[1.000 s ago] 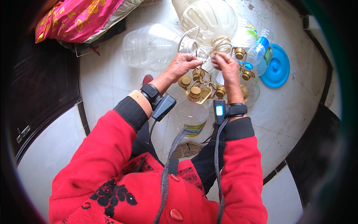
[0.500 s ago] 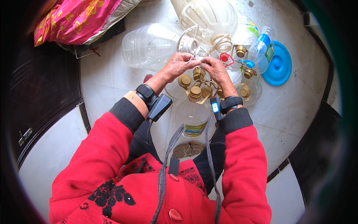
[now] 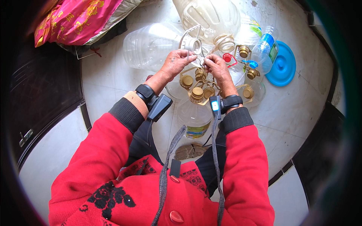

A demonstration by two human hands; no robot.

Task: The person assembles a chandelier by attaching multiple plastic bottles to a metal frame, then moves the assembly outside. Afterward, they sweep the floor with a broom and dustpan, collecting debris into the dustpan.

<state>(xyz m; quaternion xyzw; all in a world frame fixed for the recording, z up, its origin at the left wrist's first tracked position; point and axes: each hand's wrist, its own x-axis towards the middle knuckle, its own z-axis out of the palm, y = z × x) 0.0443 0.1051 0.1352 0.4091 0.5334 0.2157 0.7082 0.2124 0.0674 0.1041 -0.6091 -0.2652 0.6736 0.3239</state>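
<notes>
My left hand (image 3: 177, 63) is closed, thumb and fingertips pinching a thin cord (image 3: 188, 56) beside the white neck of a large clear jug (image 3: 151, 47). A short gap to its right, my right hand (image 3: 218, 68) pinches the cord too, close to its fingertips. Below both hands, several clear bottles with gold caps (image 3: 197, 94) are bunched, their handle rings crowded together. A red cap (image 3: 227, 57) and a blue cap (image 3: 252, 64) show right of my right hand. The cord's path among the necks is partly hidden.
A bigger cloudy jug (image 3: 211, 19) lies at the far side, string around its neck. Right of the bottles is a round blue lid (image 3: 283, 69) on the tiled floor (image 3: 286, 113). A pink flowered bundle (image 3: 75, 20) sits far left, above a dark door (image 3: 41, 90).
My hands have drawn apart a little, the left one moving left and the right one slightly right. The bottles have stayed in place.
</notes>
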